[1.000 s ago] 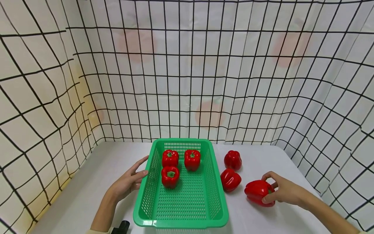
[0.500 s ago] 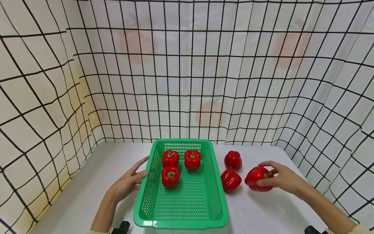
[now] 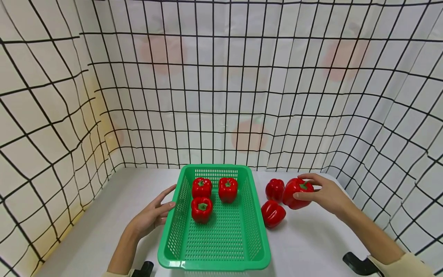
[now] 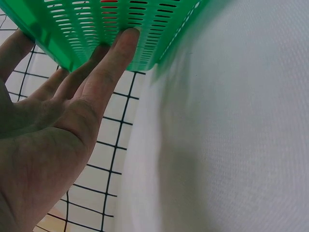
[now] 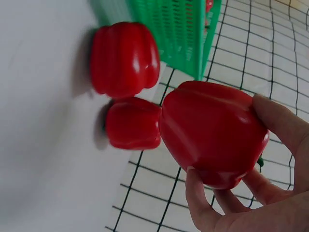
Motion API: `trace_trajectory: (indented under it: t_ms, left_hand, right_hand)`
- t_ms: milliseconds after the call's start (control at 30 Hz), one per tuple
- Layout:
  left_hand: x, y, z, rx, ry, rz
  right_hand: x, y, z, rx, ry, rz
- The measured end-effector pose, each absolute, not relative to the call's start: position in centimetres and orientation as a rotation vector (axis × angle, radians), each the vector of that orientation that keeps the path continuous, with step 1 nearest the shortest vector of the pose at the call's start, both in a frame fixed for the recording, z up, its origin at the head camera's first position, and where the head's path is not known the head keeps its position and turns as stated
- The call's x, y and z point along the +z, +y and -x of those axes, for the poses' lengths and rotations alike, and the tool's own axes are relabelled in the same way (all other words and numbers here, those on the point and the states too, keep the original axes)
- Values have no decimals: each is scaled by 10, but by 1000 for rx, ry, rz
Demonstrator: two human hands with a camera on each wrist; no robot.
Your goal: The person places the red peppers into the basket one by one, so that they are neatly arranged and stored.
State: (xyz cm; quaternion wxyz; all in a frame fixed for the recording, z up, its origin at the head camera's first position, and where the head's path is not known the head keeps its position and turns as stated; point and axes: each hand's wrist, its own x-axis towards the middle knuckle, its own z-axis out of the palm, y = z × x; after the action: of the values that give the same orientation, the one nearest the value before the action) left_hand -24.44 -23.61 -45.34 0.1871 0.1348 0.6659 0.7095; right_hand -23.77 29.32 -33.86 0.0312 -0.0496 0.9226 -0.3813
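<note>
My right hand (image 3: 327,194) grips a red bell pepper (image 3: 297,194) by its stem end, thumb on one side and fingers on the other. In the right wrist view this held pepper (image 5: 215,133) hangs above the table. My left hand (image 3: 152,213) rests its straight fingers against the left side of the green basket (image 3: 214,265); in the left wrist view a fingertip (image 4: 129,38) touches the slotted wall. Inside the basket, toward its far end, stand three red bell peppers (image 3: 202,209), stems up. Two more peppers lie right of the basket, a far one (image 3: 274,190) and a nearer one (image 3: 273,214).
A white cloth covers the table (image 3: 311,246). White walls with a black grid (image 3: 225,96) enclose the back and both sides. The nearer loose pepper lies close against the basket's right side.
My right hand has lifted the bell pepper off the table and carried it away from me and slightly left, beside the far loose pepper. The left hand and basket have stayed put.
</note>
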Motion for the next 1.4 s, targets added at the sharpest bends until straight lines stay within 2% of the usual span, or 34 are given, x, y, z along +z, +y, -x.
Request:
trace_trajectory:
  t_ms: [500,867,1400]
  left_hand:
    - [-454,-234,246,1992,1884,-392]
    - [-455,-236,247,1993,1880,-396]
    - [-453,-235,246,1982,1909,-369]
  right_hand:
    - [-326,243,256,-1269,2815,200]
    - [-320,203,264,-1355,2795,353]
    - [-347,156,273,-1394,2712,418]
